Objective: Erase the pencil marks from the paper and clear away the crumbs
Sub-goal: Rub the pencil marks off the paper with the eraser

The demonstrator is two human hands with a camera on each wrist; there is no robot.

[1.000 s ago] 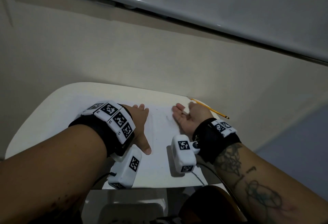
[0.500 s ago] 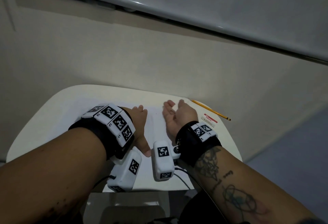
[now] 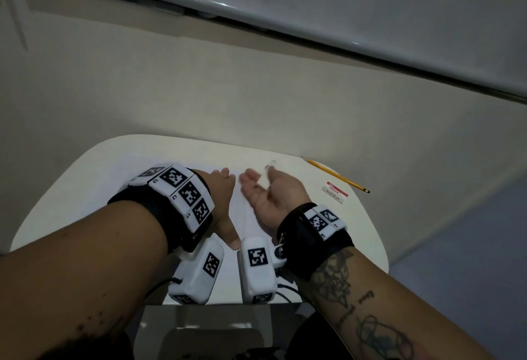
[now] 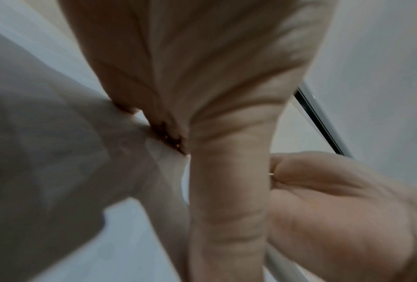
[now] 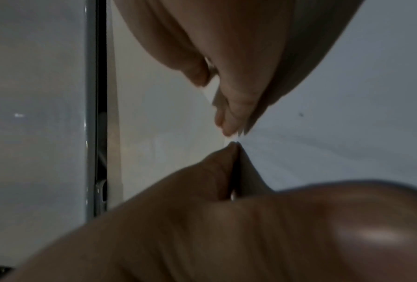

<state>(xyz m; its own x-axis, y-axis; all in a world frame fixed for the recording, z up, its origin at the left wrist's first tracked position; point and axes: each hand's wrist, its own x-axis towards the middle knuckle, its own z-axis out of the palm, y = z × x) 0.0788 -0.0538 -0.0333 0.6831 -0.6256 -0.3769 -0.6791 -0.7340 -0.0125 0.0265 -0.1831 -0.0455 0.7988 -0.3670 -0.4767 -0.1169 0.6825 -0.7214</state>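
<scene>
I see left hand (image 3: 221, 202) flat, fingers straight, pressing paper (image 3: 251, 217) on tabletop (image 3: 362, 234); right hand (image 3: 271, 197) blurred, fingers extended, empty; eraser (image 3: 335, 192), pencil (image 3: 336, 174) beside.

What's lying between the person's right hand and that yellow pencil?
In the head view, a small white eraser in a red-printed sleeve lies on the table between the right hand and the pencil.

Black wristbands (image 3: 310, 234) with white coded marker blocks (image 3: 182, 191); tattooed right forearm (image 3: 370, 317).
</scene>
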